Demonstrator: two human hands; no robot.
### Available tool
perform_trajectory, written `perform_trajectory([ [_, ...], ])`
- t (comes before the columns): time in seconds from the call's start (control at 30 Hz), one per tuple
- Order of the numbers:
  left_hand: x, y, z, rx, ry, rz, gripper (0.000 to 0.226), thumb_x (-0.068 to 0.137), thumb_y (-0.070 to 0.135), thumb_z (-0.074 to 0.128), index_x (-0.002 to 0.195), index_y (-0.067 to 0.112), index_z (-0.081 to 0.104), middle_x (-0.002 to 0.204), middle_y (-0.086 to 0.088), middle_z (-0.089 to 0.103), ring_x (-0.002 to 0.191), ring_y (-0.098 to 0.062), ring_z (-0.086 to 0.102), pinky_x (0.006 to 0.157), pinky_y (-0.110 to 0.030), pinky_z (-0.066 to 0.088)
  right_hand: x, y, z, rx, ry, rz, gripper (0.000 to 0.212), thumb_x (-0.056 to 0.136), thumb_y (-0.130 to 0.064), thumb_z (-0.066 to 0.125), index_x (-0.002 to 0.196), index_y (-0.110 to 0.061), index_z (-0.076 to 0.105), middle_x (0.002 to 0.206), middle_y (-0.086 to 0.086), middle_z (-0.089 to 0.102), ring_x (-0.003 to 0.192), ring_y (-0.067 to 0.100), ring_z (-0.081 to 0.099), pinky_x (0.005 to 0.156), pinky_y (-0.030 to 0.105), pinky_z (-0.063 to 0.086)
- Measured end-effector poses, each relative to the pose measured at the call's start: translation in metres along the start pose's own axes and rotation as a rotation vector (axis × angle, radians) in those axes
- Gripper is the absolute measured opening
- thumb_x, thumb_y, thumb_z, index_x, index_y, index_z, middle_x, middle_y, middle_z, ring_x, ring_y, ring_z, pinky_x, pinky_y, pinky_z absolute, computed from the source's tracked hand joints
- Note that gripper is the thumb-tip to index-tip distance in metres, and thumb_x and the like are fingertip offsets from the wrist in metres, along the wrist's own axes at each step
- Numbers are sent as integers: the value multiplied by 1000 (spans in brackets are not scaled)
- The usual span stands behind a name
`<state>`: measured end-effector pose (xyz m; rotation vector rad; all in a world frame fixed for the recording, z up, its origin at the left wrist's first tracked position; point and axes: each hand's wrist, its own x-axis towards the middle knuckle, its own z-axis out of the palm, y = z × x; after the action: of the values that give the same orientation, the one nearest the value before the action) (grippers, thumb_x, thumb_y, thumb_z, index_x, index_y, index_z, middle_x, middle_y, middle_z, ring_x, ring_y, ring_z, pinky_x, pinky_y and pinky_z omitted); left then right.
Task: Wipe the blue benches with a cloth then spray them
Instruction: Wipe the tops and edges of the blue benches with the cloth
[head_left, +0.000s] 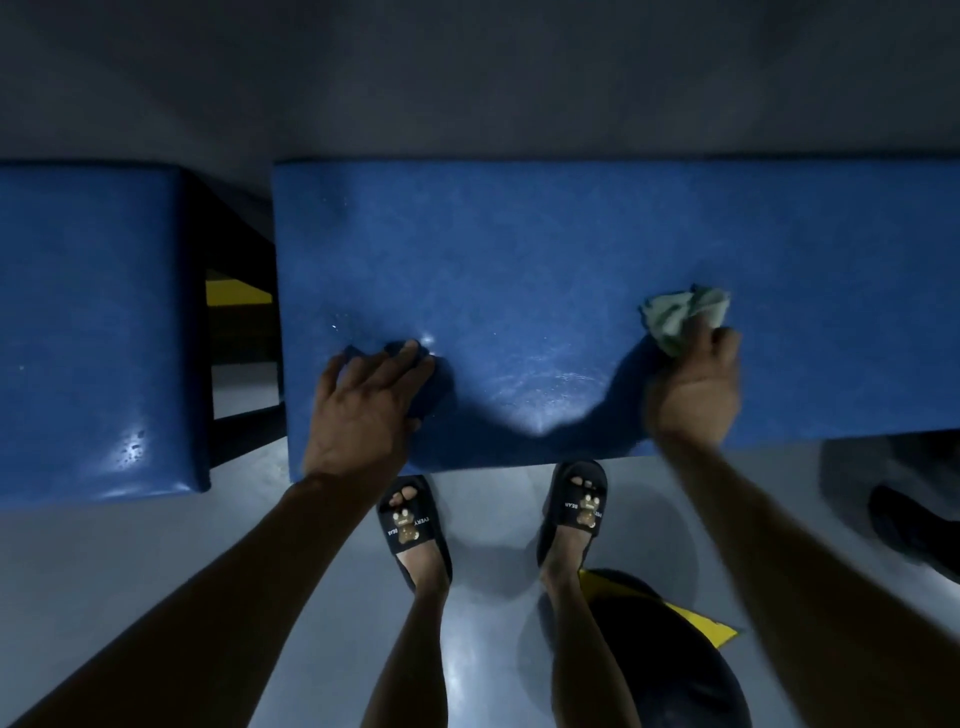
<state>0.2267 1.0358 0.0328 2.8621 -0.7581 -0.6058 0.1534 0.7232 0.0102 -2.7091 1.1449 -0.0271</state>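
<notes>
— What have you got in front of you?

— A blue padded bench (571, 249), its cover a slightly mottled vinyl with a shiny, streaky patch near the front edge, between my hands. A few small bright droplets sit on it just beyond my left fingers. A second blue bench (93, 322) stands to my left, apart from the first, with a dark frame showing in the gap; it has a glossy spot with droplets near its front corner.

— And the cloth?

— In my right hand (696, 384). It is a pale green cloth (683, 314), crumpled into a wad. My fingers curl round its near end and it pokes out past them onto the seat, toward the right part of the bench, near the front. That hand is a little blurred.

— What about the other hand?

— My left hand (363, 400) lies on the bench near its front left corner, fingers spread and bent. There is something dark blue bunched under the fingers, but it is nearly the same colour as the seat and in shadow, so I cannot tell what it is or whether I am gripping it.

— Where are you standing?

— Right at the front edge, on a grey floor (156, 545), in black slides (413, 525) with a little bear on each strap.
</notes>
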Motion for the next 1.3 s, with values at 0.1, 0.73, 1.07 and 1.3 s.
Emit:
perform_trajectory([
  [0.1, 1, -1, 0, -7, 26, 13, 72, 74, 29, 80, 141, 27, 52, 149, 4, 50, 127, -29, 52, 113, -53, 32, -59, -85, 23, 240, -59, -51, 38, 95, -15, 48, 133, -14, 55, 115, 9, 61, 95, 18, 58, 84, 43, 50],
  [0.73, 2, -5, -9, -68, -40, 32, 69, 85, 35, 70, 148, 32, 42, 156, 8, 39, 139, -24, 40, 119, -51, 20, 3, -25, 9, -46, -129, 154, 59, 92, -32, 38, 137, 7, 35, 135, 28, 44, 118, 45, 46, 96, 50, 41],
  [1.07, 6, -2, -8, -19, 9, 37, 80, 66, 29, 86, 139, 25, 53, 142, 0, 57, 123, -31, 55, 109, -55, 36, 0, -71, 7, 33, -196, -466, 54, 94, -42, 37, 132, -6, 48, 119, 18, 54, 81, 38, 59, 66, 42, 51],
  [1.3, 5, -2, -4, -24, 11, 49, 80, 70, 27, 84, 142, 24, 51, 145, -2, 54, 128, -31, 52, 110, -58, 36, 89, 38, -36, 207, -75, -39, 57, 88, -35, 67, 137, -17, 44, 131, 13, 48, 105, 32, 56, 79, 39, 46],
])
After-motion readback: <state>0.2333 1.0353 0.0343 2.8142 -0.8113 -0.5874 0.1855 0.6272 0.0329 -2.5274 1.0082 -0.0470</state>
